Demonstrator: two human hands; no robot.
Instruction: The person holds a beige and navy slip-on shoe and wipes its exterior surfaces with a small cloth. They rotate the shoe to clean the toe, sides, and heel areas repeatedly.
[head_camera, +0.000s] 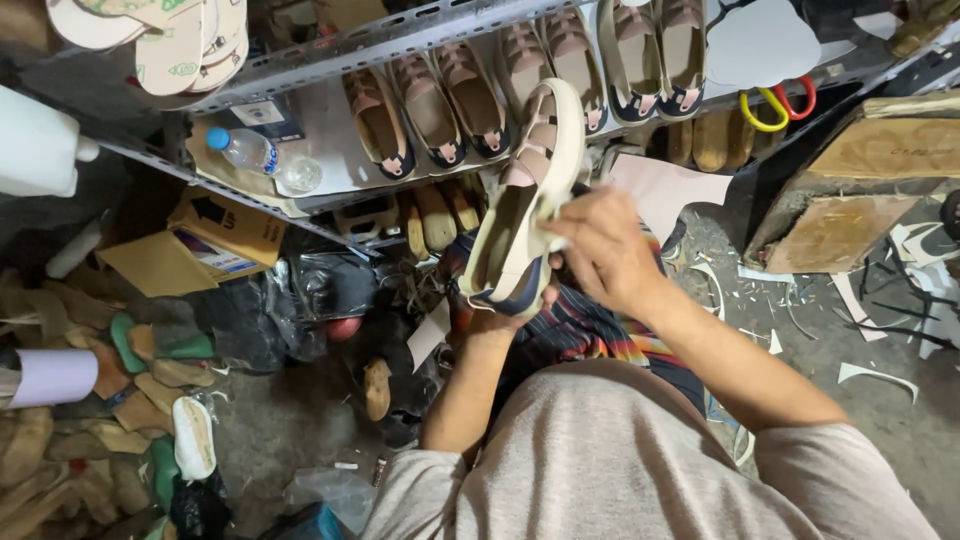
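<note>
The cream sandal with pink straps and a dark blue heel (525, 195) is up in the air, right in front of the person and just below the grey metal shelf (330, 55). Its long side runs up and down with a small lean: the toe points up and away toward the shelf, and the heel points down toward the person's lap. The left hand (500, 312) is under the heel and closed around it from below (most of that hand is hidden behind the sandal). The right hand (600, 245) is on the right side of the sandal, near its middle, with its fingers bent and pinching a small pale bit against the edge. Both hands touch the sandal, but the right hand covers more of it. On the shelf, more pink-and-cream sandals (470, 95) stand in a row, well apart from the hands. Yellow and red scissors (778, 105) hang farther right.
</note>
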